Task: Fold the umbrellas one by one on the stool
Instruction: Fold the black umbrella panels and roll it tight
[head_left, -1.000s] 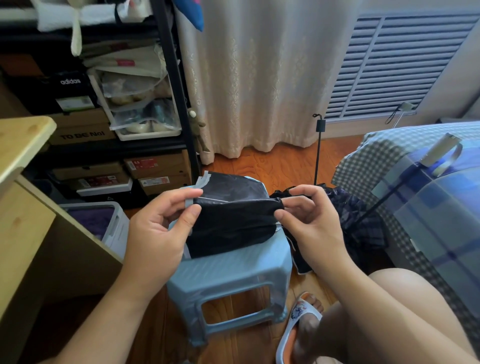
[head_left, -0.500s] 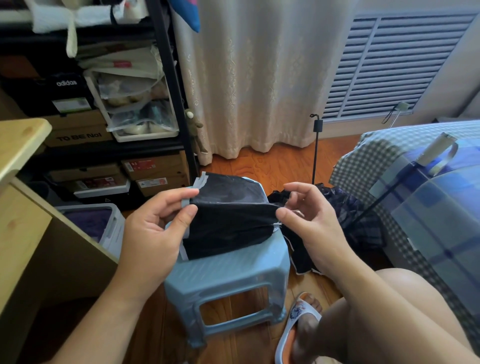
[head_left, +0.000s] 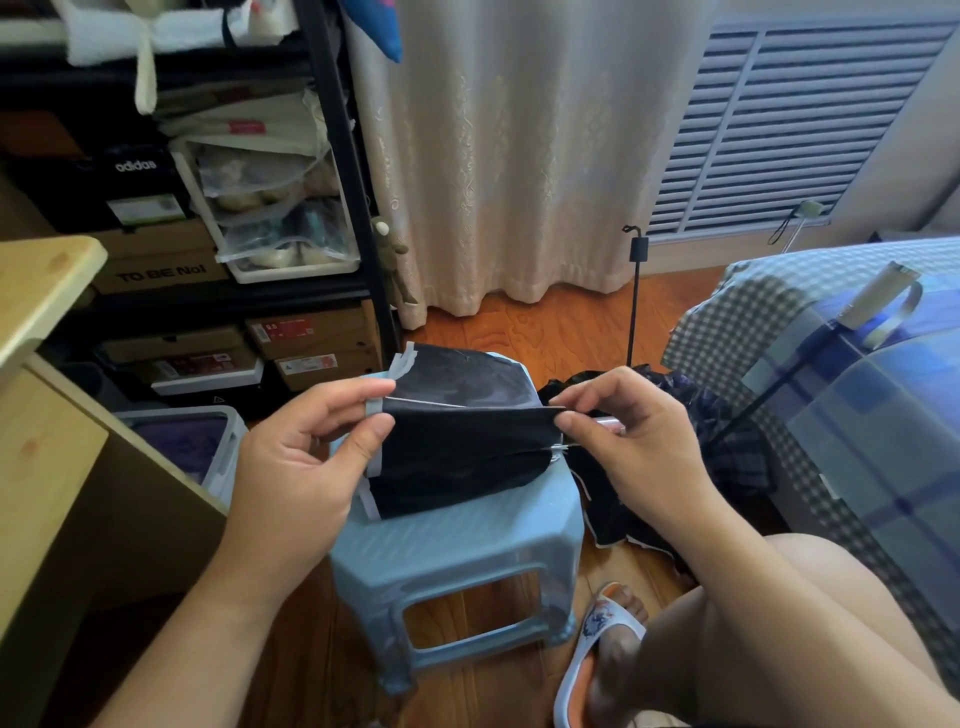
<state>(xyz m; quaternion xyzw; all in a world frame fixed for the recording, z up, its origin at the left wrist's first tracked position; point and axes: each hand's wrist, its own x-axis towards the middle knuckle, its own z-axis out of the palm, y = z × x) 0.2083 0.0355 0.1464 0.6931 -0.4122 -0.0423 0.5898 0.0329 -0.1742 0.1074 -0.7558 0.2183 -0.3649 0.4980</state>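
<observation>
umbrella (head_left: 457, 447) held taut over stool (head_left: 457, 540) | left hand (head_left: 301, 467) pinched on left edge | right hand (head_left: 628, 436) pinched on right edge

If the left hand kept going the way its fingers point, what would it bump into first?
Probably the right hand. The left hand points rightward along the black umbrella cloth it pinches, and the right hand pinches the other end. Depth is hard to judge, so it might slip past.

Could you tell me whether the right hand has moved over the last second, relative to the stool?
No. The right hand pinches the black umbrella over the blue stool's right edge, as before.
</observation>
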